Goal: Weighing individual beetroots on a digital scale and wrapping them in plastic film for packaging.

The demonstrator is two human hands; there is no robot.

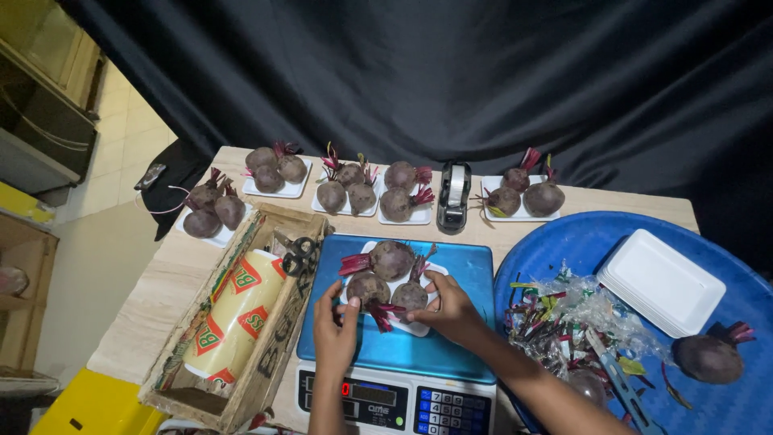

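The digital scale (398, 395), with keypad and display, sits at the near edge of the desk (153, 298). Its blue platform (459, 274) carries a white foam tray (403, 322) loaded with three beetroots (392, 259).

Left hand (334, 322): positioned at the tray's near-left edge, grip pressed against the tray rim beside the nearest beetroot. Whether the fingers close around the rim cannot be told.

Right hand (451, 310): positioned at the tray's right edge, thumb and fingers curled, pinching the rim next to the right-hand beetroot.

Left of the scale: a wooden box (278, 354) containing a roll of cling film (233, 318), with scissors (299, 254) lying on its far right rim.

Right of the scale: a blue basin (725, 403) holding an empty foam tray (662, 282), one loose beetroot (708, 358), plastic scraps and trimmed stems (564, 314).

Far side of the desk: a row of filled beetroot trays (348, 189) and a tape dispenser (454, 195). A black curtain (443, 72) hangs behind.
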